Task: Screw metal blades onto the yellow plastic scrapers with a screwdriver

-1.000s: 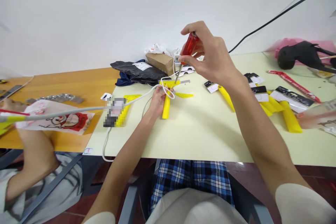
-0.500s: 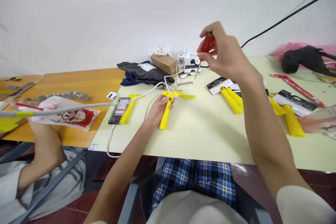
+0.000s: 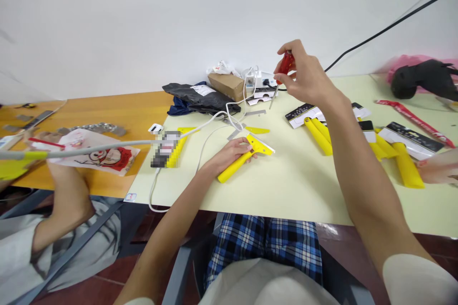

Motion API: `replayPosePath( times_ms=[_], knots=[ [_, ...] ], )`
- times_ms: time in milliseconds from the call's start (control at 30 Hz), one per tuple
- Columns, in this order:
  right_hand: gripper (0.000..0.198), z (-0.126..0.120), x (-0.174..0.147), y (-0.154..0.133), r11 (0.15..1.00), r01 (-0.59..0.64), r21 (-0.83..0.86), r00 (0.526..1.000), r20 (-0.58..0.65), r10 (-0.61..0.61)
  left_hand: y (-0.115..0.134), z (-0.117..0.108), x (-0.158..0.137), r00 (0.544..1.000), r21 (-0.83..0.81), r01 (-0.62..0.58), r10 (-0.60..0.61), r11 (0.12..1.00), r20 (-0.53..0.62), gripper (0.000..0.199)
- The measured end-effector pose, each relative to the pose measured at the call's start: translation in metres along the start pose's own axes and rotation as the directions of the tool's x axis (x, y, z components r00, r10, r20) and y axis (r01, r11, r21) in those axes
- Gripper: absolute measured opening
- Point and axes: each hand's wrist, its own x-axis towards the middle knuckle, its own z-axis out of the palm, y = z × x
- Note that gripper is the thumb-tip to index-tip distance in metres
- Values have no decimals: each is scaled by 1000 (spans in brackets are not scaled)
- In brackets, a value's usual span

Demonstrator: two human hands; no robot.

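Note:
My left hand [image 3: 233, 153] is closed on a yellow scraper [image 3: 234, 167], its handle angled toward me and its wide head, with a thin metal edge, pointing up and right. My right hand [image 3: 304, 74], raised above the table, grips a red-handled screwdriver [image 3: 286, 66] whose thin shaft slants down and left. The screwdriver tip is apart from the scraper. Just beyond the scraper's head lie a flat yellow piece [image 3: 258, 130] and a grey metal strip [image 3: 235, 132].
More yellow scraper handles [image 3: 317, 136] and black-and-white cards [image 3: 411, 139] lie at right. A black plastic bag [image 3: 193, 98], a cardboard box [image 3: 226, 86] and a power strip [image 3: 253, 79] sit at the back. A white cable [image 3: 212, 119] crosses the table. A co-worker's arm [image 3: 67, 188] is at left.
My left hand has turned the scraper clockwise, so its head now tilts to the right and shows its metal edge. My right hand, with the screwdriver, has come down slightly.

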Motion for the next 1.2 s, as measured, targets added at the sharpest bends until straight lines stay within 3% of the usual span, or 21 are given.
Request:
replayPosePath(
  times_ms=[200, 400, 500, 633, 800, 933, 1033, 1200],
  knots=[
    [51, -7, -4, -21, 998, 3, -68, 1000, 26, -1, -5, 0, 2, 999, 21, -21, 21, 1000, -32, 34],
    [42, 9, 0, -30, 991, 42, -124, 984, 178, -19, -9, 3, 3, 993, 68, -80, 85, 994, -84, 37],
    [28, 30, 3, -26, 979, 36, -201, 954, 299, 26, -5, 5, 0, 993, 65, -81, 86, 995, -80, 39],
    [8, 60, 2, -11, 954, 25, -298, 867, 481, 128, 0, 4, -3, 998, 41, -55, 55, 998, -8, 46],
    [19, 81, 10, 17, 900, 3, -436, 855, 468, 224, 1, 3, 3, 996, -15, -53, 54, 998, 69, 48],
    [35, 76, 37, 35, 842, -52, -537, 821, 458, 342, 3, 1, 7, 997, -53, -52, 55, 997, 55, 49],
    [52, 59, 53, 46, 802, -100, -590, 766, 469, 440, 4, -2, 9, 997, -67, -73, 75, 995, 29, 47],
    [67, 29, 40, 63, 714, -141, -686, 572, 532, 624, 3, -5, 12, 994, -99, -110, 111, 989, 7, 44]
  ],
)
